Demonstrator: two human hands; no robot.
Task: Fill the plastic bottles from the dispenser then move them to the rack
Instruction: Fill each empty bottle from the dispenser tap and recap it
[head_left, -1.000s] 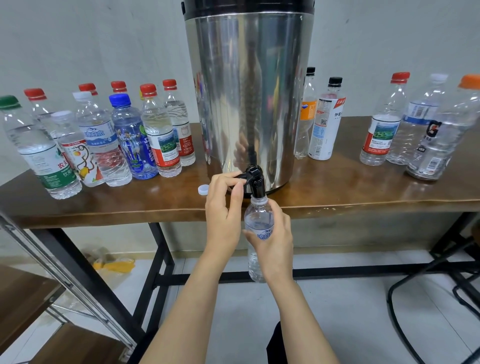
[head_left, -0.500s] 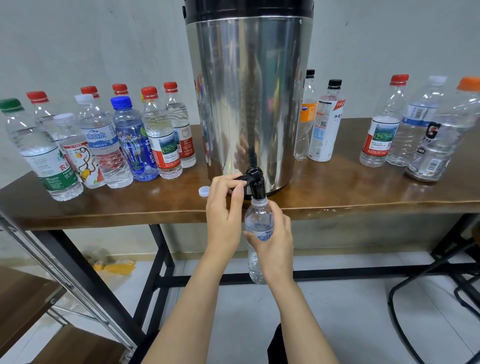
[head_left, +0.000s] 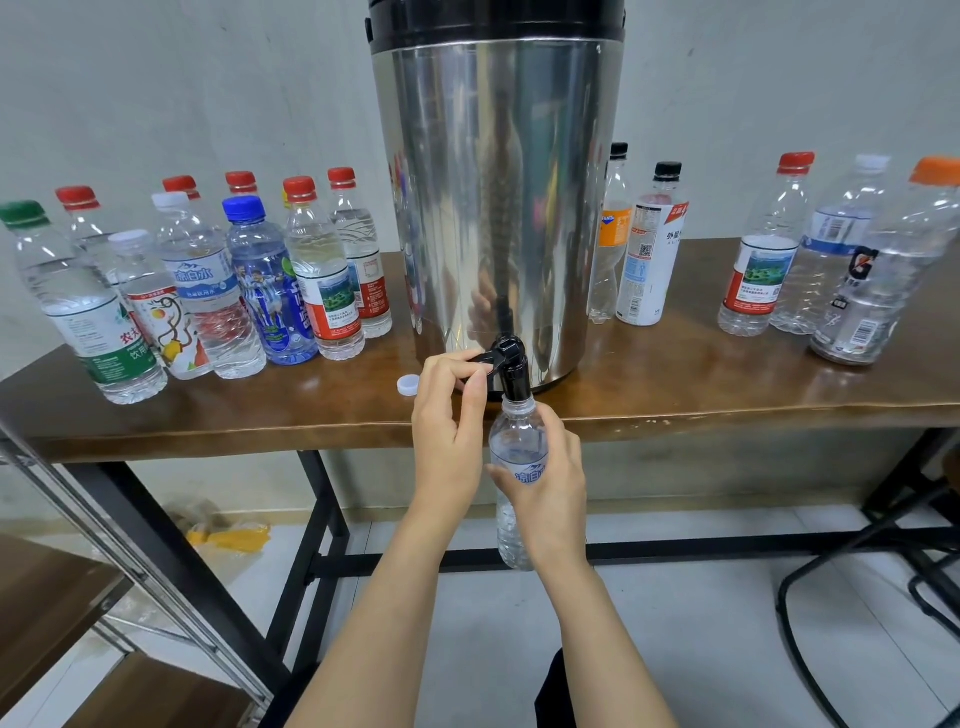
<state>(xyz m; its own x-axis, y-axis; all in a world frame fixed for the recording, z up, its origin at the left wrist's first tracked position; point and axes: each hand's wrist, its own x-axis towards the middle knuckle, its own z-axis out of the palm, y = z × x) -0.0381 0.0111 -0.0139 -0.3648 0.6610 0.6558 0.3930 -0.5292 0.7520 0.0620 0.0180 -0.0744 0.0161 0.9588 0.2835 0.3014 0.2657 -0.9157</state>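
I am holding a small clear bottle (head_left: 514, 441) in my right hand (head_left: 553, 488), with fingers and thumb curling round its labelled middle. I am holding it upright just off the front edge of the desk (head_left: 727, 384), and its open mouth is sitting right under the black tap (head_left: 514, 371) of the steel dispenser (head_left: 498, 208). I cannot tell how much water is in it. My left hand (head_left: 449, 431) is pinching the tap's lever (head_left: 480, 358), which is sticking out toward nine o'clock, between the thumb and the curled fingers.

The dispenser is standing in the middle of the desk, at twelve o'clock from my hands. A loose white cap (head_left: 408, 385) is lying on the desk just at nine o'clock of my left hand. Further out, toward ten o'clock, a cluster of capped bottles (head_left: 260, 280) is standing close together, wearing red, blue, white and green caps. At one o'clock, just beside the dispenser, two black-capped bottles (head_left: 649, 249) are standing side by side. Toward two o'clock three more bottles (head_left: 758, 270) are standing near the desk's far end, with red, white and orange caps.

The rack (head_left: 47, 592), wooden shelves on a metal frame, is showing low at seven o'clock, beside the desk
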